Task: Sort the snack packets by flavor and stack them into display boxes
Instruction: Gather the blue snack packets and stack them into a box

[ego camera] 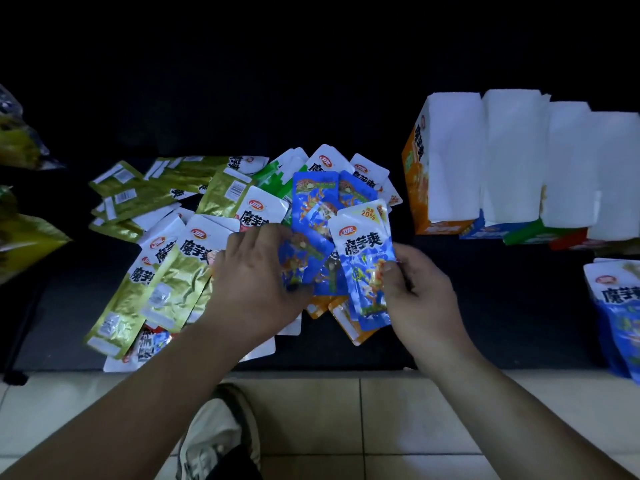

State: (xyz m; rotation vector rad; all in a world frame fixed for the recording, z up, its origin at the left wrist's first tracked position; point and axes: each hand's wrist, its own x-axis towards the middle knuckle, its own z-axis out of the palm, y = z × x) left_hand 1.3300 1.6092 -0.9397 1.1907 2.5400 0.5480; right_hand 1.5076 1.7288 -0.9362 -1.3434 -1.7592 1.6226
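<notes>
A loose heap of snack packets covers the dark mat: gold ones (173, 271) on the left, green ones (273, 178) behind, orange ones (343, 317) under my hands. My right hand (422, 292) pinches a blue packet (367, 258) by its right edge and holds it upright. My left hand (256, 278) grips a fan of other blue packets (311, 216) from the left. Four display boxes (450, 161) stand in a row at the right, white flaps up, with orange, blue, green and red bases.
A stack of blue packets (620, 306) lies at the right edge of the dark mat (69, 306). Yellow-green bags (20, 147) sit at the far left. Pale floor tiles (381, 427) and a shoe (214, 434) are below the mat's front edge.
</notes>
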